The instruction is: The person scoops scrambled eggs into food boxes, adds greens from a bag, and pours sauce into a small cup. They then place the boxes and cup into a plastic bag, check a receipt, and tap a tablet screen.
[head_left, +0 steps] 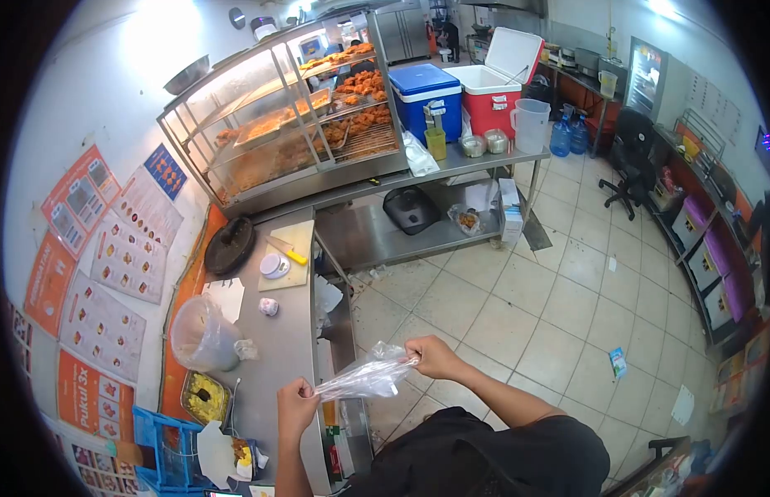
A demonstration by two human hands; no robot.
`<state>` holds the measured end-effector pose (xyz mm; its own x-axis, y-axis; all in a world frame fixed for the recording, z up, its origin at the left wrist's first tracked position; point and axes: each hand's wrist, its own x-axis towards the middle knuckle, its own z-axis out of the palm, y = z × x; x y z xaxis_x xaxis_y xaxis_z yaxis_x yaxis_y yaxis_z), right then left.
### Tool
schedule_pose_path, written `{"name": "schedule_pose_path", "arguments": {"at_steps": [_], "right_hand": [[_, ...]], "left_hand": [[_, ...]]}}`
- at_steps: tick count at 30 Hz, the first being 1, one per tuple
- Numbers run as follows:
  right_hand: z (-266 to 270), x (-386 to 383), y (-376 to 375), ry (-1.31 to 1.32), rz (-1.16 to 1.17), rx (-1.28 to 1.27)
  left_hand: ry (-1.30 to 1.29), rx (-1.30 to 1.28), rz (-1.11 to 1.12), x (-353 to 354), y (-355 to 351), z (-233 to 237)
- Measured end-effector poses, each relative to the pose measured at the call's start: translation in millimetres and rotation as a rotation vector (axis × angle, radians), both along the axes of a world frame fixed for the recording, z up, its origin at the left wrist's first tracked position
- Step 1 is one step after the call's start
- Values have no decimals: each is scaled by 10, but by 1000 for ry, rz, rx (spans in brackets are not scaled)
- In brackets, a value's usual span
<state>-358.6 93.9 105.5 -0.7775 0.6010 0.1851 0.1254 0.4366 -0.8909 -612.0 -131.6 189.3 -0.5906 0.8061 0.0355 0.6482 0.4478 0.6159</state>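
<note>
A clear plastic bag (364, 378) is stretched between my two hands, above the edge of the steel counter (273, 356) and the floor beside it. My left hand (296, 406) is closed on one end of the bag, over the counter's edge. The other end is pinched in my right hand (432, 357), higher and further right, above the tiles. Close to my left hand, an open paper wrapper (213, 454) holds food that looks partly yellow and brown. Behind it stands a metal pan of yellow food (206, 399).
Along the counter are a translucent bucket (204, 333), a cutting board (285, 248) with a yellow-handled knife (287, 250), and a black stone mortar (230, 246). A glass display case (277, 124) of fried chicken stands ahead. Blue (425, 103) and red (491, 99) coolers sit beside it.
</note>
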Motion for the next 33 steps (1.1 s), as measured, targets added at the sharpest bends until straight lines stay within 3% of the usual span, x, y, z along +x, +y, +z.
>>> {"name": "schedule_pose_path", "arguments": {"at_steps": [1, 4, 7, 10, 13, 15, 18, 21, 22, 23, 25, 26, 27, 28, 29, 31, 33], "right_hand": [[64, 56, 39, -60, -17, 136], [284, 215, 129, -11, 17, 106], [194, 345, 272, 38, -130, 269], [347, 547, 348, 4, -163, 130], [571, 347, 208, 297, -327, -43], [531, 84, 72, 207, -299, -42], [328, -96, -48, 173, -284, 32], [282, -213, 112, 132, -255, 12], [270, -280, 148, 94, -230, -24], [486, -431, -45, 60, -71, -11], [561, -732, -285, 111, 116, 131], [435, -904, -109, 250, 99, 271], [399, -1028, -3, 221, 125, 25], [397, -1253, 12, 150, 147, -206], [428, -1481, -284, 58, 359, -294], [453, -1715, -904, -142, 712, -455], [269, -1934, -1476, -282, 1018, -651]], "left_hand": [[34, -2, -38, -10, 9, 102], [-2, -15, -10, -121, 13, 389], [230, 147, 11, -429, -90, 276], [-122, 44, 158, -326, -189, 640], [-499, 363, 204, -144, -101, 537], [-274, 351, 73, 85, 59, 334], [-142, 145, 230, 387, 229, 64], [130, 62, 470, -108, -307, -120], [226, 123, 353, -84, -387, -131], [308, 167, 271, -10, -499, -135], [320, 163, 390, 7, -912, -281], [157, 19, 519, -24, -1154, -114], [129, 200, 556, -29, -1379, -118], [95, 221, 540, 58, -1523, -144], [256, 185, 516, 139, -1657, -131], [341, 137, 477, 404, -1914, -309], [259, 194, 448, 518, -2178, -576]]}}
